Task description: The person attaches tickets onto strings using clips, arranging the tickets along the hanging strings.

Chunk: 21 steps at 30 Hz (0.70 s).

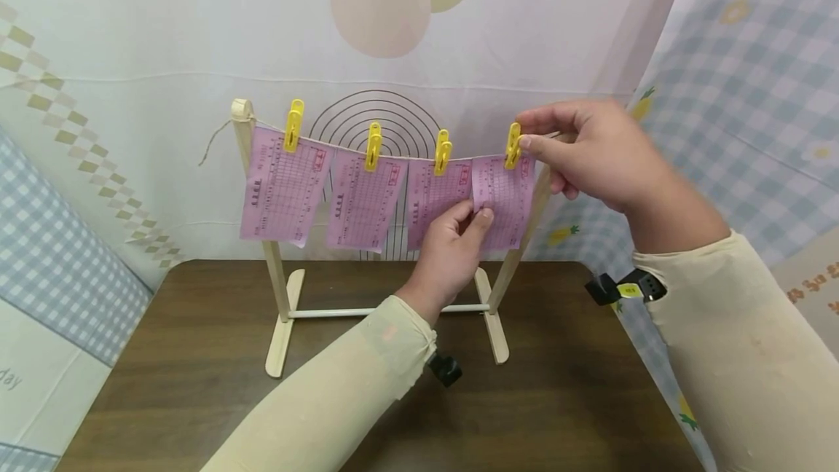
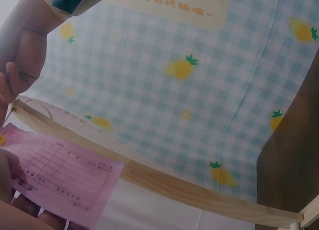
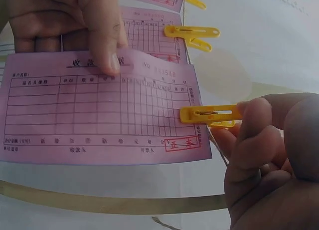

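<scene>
Along a string on a wooden stand hang several pink receipt slips, each under a yellow clothespin. My right hand (image 1: 593, 151) pinches the handle end of the rightmost clothespin (image 3: 209, 114), whose jaws sit over the edge of the rightmost slip (image 3: 94, 125). Lower down, my left hand (image 1: 452, 253) pinches the left edge of that same slip, thumb in front and fingers behind. In the right wrist view the left thumb (image 3: 107, 50) lies over the slip's printed heading. Next to it hangs another slip (image 1: 422, 199), partly covered by the left hand.
The stand's left post (image 1: 275, 275) and right post (image 1: 518, 253) rise from flat wooden feet, joined low by a white rod (image 1: 334, 313). It stands on a dark brown table (image 1: 216, 399). Patterned cloth (image 1: 524, 13) hangs behind, with checked cloth (image 1: 741, 93) at the right.
</scene>
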Each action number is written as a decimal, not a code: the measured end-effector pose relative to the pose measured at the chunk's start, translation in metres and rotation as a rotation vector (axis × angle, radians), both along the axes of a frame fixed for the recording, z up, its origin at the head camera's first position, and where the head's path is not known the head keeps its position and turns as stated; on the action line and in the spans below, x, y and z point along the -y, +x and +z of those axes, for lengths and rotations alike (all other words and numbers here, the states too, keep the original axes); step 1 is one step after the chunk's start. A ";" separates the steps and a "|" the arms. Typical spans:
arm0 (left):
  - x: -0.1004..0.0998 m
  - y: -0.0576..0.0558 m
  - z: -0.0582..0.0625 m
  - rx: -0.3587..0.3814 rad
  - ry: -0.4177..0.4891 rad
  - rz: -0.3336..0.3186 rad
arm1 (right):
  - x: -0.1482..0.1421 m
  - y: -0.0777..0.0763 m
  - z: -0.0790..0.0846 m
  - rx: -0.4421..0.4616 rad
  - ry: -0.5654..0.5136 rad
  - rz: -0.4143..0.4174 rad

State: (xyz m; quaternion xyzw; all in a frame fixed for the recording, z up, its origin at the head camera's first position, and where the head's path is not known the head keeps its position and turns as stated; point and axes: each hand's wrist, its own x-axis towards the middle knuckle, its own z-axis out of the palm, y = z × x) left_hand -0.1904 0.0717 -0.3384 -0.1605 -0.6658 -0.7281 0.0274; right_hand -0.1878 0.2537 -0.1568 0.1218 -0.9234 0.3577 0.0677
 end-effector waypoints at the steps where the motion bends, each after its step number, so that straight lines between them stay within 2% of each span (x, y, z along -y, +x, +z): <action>1: 0.000 0.000 0.000 0.009 0.006 -0.007 | 0.000 0.001 -0.001 -0.012 0.000 -0.003; 7: 0.004 0.000 -0.002 0.037 0.043 -0.043 | 0.003 0.010 -0.013 -0.143 -0.018 -0.032; 12: 0.014 0.003 -0.007 0.037 -0.015 -0.055 | 0.007 0.025 -0.034 -0.345 0.000 -0.075; 16: 0.028 0.012 -0.017 0.025 -0.086 -0.059 | 0.008 0.040 -0.063 -0.500 0.014 -0.074; 21: 0.050 0.029 -0.036 -0.009 -0.152 -0.065 | 0.010 0.062 -0.112 -0.622 0.023 0.026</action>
